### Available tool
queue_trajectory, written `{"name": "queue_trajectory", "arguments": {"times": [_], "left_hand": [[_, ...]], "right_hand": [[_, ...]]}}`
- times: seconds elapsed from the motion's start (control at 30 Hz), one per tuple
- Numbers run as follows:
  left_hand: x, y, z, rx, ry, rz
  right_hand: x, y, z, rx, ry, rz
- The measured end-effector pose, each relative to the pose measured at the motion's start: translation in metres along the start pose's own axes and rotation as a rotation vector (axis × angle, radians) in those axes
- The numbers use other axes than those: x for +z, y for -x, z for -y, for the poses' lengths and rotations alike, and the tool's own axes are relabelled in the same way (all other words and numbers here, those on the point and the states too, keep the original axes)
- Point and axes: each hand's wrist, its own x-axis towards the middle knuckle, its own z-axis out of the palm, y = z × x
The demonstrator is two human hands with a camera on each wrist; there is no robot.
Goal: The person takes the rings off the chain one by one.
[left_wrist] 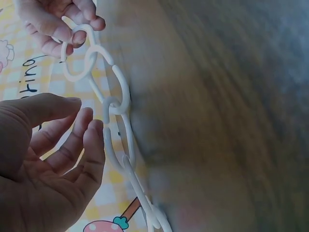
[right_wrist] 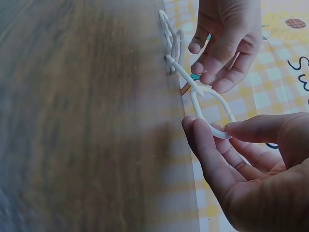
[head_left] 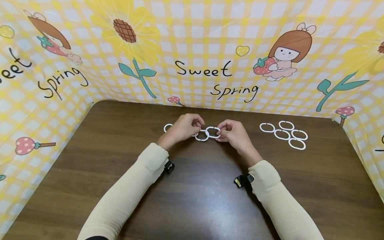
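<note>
A chain of white oval plastic links (head_left: 201,140) runs along the table between the two hands. My right hand (head_left: 234,133) pinches its right end link (head_left: 213,127) between thumb and fingertips; the right wrist view shows this link (right_wrist: 223,100) hooked through its neighbour. Over the chain is my left hand (head_left: 186,126), fingers loosely bent and hiding some links. In the left wrist view its thumb and fingers (left_wrist: 91,150) are beside a link (left_wrist: 112,150) without gripping it. The chain's far left link (head_left: 164,128) shows past the left hand.
Several loose white links (head_left: 290,134) lie grouped on the brown table (head_left: 195,200), right of the right hand. Behind the table's far edge rises a yellow checked cloth (head_left: 204,43) with printed flowers and figures.
</note>
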Motion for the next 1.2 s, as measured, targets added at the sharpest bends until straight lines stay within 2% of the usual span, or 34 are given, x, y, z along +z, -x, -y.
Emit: {"name": "queue_trajectory", "arguments": {"times": [0.37, 0.83, 1.2], "left_hand": [[0.004, -0.007, 0.001, 0.012, -0.055, 0.085], [0.008, -0.010, -0.004, 0.002, -0.081, 0.126], [0.008, -0.010, -0.002, 0.009, -0.070, 0.121]], "right_hand": [[-0.001, 0.000, 0.002, -0.015, 0.000, 0.001], [-0.004, 0.001, 0.003, -0.025, 0.004, -0.001], [-0.005, 0.001, 0.002, -0.027, -0.015, -0.006]]}}
